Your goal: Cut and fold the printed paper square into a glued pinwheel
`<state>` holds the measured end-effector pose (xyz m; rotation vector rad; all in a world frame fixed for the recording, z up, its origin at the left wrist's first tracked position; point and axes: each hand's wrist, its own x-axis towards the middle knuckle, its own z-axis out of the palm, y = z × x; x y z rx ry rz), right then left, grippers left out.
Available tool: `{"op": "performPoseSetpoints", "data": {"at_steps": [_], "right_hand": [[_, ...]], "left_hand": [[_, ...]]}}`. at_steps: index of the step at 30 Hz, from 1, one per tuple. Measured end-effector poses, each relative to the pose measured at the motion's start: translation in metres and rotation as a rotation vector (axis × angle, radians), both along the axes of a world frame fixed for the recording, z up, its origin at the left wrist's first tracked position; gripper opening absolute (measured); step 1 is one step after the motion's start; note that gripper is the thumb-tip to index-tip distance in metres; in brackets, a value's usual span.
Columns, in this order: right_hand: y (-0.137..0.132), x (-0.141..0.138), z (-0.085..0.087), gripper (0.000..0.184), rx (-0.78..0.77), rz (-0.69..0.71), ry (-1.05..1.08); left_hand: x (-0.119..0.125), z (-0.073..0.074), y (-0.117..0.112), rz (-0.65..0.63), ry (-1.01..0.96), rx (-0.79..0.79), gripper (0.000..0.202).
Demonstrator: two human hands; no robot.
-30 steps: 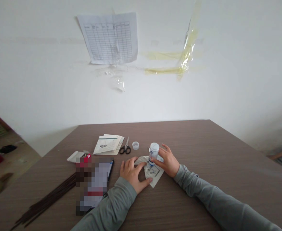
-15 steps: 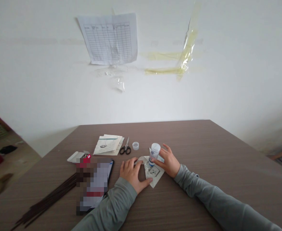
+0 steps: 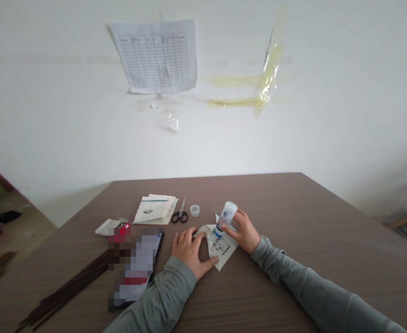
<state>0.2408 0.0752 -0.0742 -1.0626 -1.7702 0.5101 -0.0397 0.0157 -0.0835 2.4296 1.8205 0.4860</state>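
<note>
One translucent white plastic cylindrical bottle point(image 3: 227, 214), blue-banded near its lower end: tilted, lower end at the folded, printed off-white paper point(image 3: 223, 252). Right hand point(image 3: 245, 233): grip pinching the bottle. Left hand point(image 3: 188, 252): grip spread, thumb and fingers at the paper's left side. Brown wood-grain counter point(image 3: 293, 222), beyond: small round translucent cap point(image 3: 194, 211); black-handled metal scissors point(image 3: 180, 216) beside it.

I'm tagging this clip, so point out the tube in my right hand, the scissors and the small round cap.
Tube point(image 3: 226, 216): head view, on its barrel.
Scissors point(image 3: 180, 213): head view, near the pivot.
Small round cap point(image 3: 194, 212): head view, on its side wall.
</note>
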Motion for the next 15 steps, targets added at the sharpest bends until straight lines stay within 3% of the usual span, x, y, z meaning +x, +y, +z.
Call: {"op": "performPoseSetpoints", "data": {"at_steps": [7, 11, 15], "right_hand": [[0.009, 0.004, -0.003, 0.077, -0.162, -0.059, 0.388], [0.015, 0.005, -0.006, 0.082, -0.172, -0.039, 0.455], [0.015, 0.011, -0.005, 0.074, -0.132, -0.036, 0.392]], "left_hand": [[0.003, -0.001, -0.003, 0.024, -0.013, 0.045, 0.078], [0.006, 0.003, -0.008, 0.049, -0.026, 0.082, 0.073], [0.006, 0.005, -0.009, 0.045, -0.030, 0.089, 0.073]]}}
